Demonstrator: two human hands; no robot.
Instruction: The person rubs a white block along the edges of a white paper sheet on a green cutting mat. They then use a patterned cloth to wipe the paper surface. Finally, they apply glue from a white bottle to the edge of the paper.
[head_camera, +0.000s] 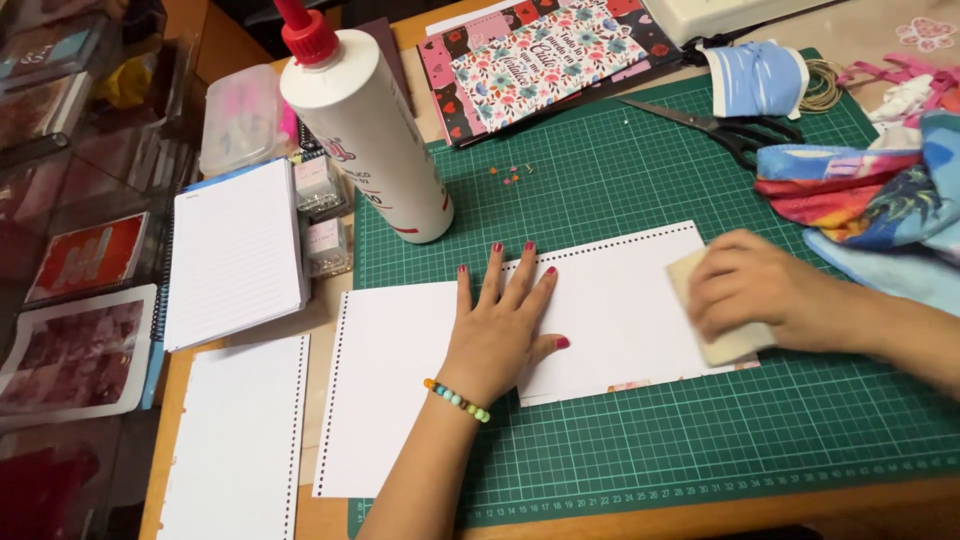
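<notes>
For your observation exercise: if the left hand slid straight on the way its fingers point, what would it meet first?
The left hand lies flat on a punched white sheet, fingers toward the far side. Past the sheet's edge comes bare green cutting mat, then probably the small scattered pins, though the exact line is uncertain.

The dark green gridded cutting mat (640, 420) carries fine pale lines under the plain white punched card sheet (620, 310), where the left hand (500, 335) shows dark red nail polish and a beaded bracelet (457, 399) of orange, turquoise and green, and the right hand (745, 290) covers a pale beige rectangular pad (725, 345). The tall white plastic glue bottle (365, 130) has a red cap and red markings. The floral-patterned cover (540, 50) mixes pink, teal and red on cream, edged by pink with hearts, and the bunched cloth (870, 200) runs blue, red, orange and yellow.
</notes>
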